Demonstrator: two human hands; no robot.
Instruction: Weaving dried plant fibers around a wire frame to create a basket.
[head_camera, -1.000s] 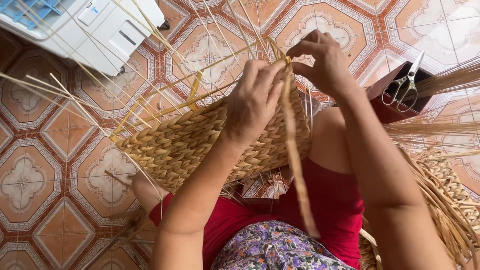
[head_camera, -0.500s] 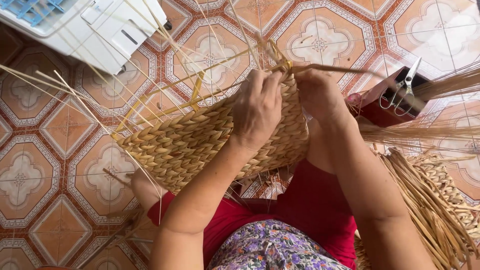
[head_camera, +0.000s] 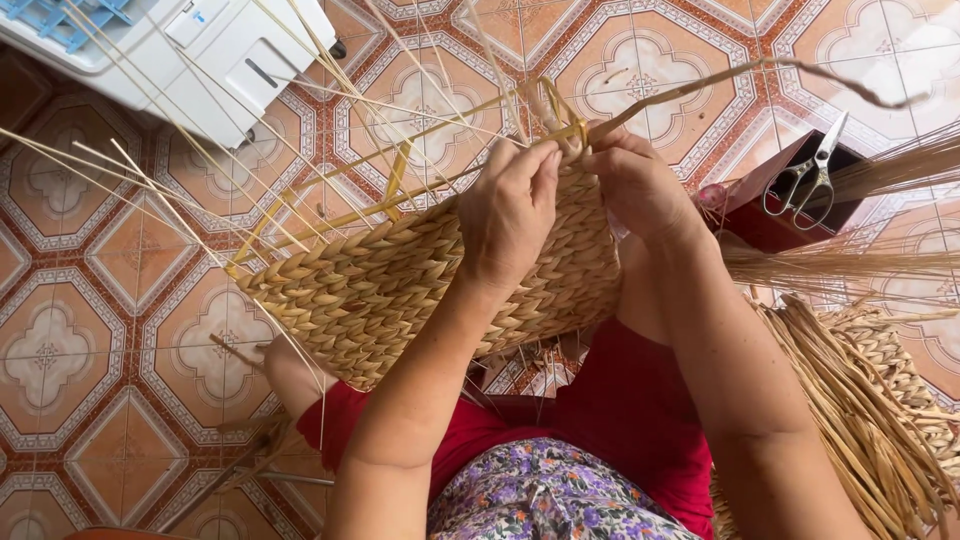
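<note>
**Basket rim being woven on the lap**

Trouble could come at the top rim, I think. The long brown strand (head_camera: 700, 85) leaves the right hand (head_camera: 640, 190) and runs far out toward the top right corner of the floor. It looks thin and dry. A hard pull could snap it, or it could slip out of the fingers and the last loop at the rim could go loose. The thin yellow sticks (head_camera: 330, 215) poke out of the basket's top edge in many ways, and they could bend or poke a hand.

From the head view, the woven basket (head_camera: 400, 290) lies on its side across the person's knees, over the red shorts (head_camera: 640, 420). The left hand (head_camera: 510, 210) lies over the basket wall, fingers curled on the rim, pressing it. The right hand is just beside it, at the same rim, pinching the strand. Scissors (head_camera: 805, 175) rest on a dark red box (head_camera: 770, 225) near the right edge of the floor, well apart from both hands.
</note>
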